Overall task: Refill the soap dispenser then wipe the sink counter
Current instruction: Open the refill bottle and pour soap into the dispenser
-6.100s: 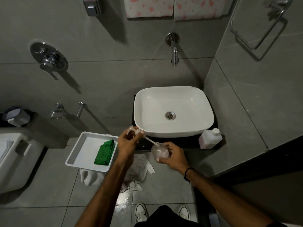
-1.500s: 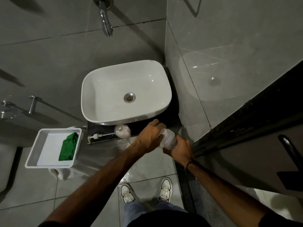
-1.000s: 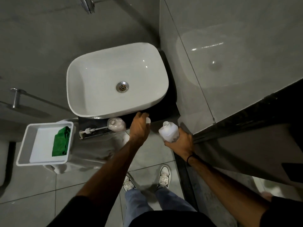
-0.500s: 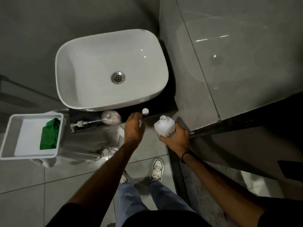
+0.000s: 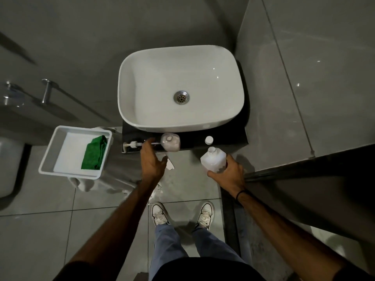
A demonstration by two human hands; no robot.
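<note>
The clear soap dispenser bottle [image 5: 171, 142] stands uncapped on the dark counter [image 5: 227, 140] in front of the white sink [image 5: 180, 88]. Its pump head [image 5: 132, 144] lies on the counter to the left. My left hand [image 5: 151, 161] is open, fingers spread, reaching between the pump and the dispenser bottle. My right hand [image 5: 228, 172] grips a white refill bottle [image 5: 213, 160], uncapped and held upright just off the counter's front edge. Its small white cap [image 5: 209, 140] rests on the counter above it.
A white tray [image 5: 50, 155] holding a folded green cloth [image 5: 94, 152] sits left of the counter, over a crumpled pale cloth [image 5: 113, 179]. A tiled wall rises at the right. My shoes [image 5: 160, 214] stand on the wet floor tiles below.
My left hand set the refill bottle's cap on the counter and moved left toward the dispenser. My right hand keeps the open refill bottle. The view has shifted left.
</note>
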